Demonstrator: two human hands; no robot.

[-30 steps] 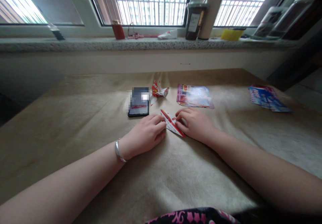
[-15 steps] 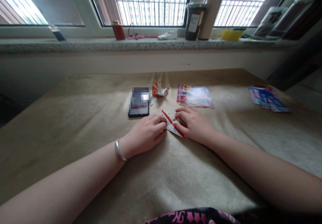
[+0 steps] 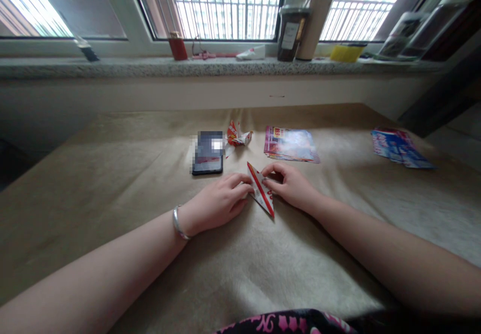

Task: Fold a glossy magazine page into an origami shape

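A folded piece of red-and-white printed paper (image 3: 261, 190) stands at a slant in the middle of the table, long and pointed at both ends. My left hand (image 3: 227, 194), a silver bangle at its wrist, grips the paper's left side with curled fingers. On the opposite side, my right hand (image 3: 288, 183) pinches it between thumb and fingers. Some fingertips are hidden behind the paper. Just beyond lies a folded paper figure (image 3: 238, 134) in red and white, with pointed parts sticking up.
Left of the figure lies a phone (image 3: 208, 159), its screen partly blurred. A stack of printed leaflets (image 3: 291, 143) is beyond my right hand, and more leaflets (image 3: 400, 148) lie far right. Jars and small items line the stone windowsill (image 3: 143, 68) behind the cloth-covered table (image 3: 124, 174).
The folded paper has turned steeper, its near tip now closer to me. My right hand has drawn back slightly to the right along its edge; the left has barely moved.
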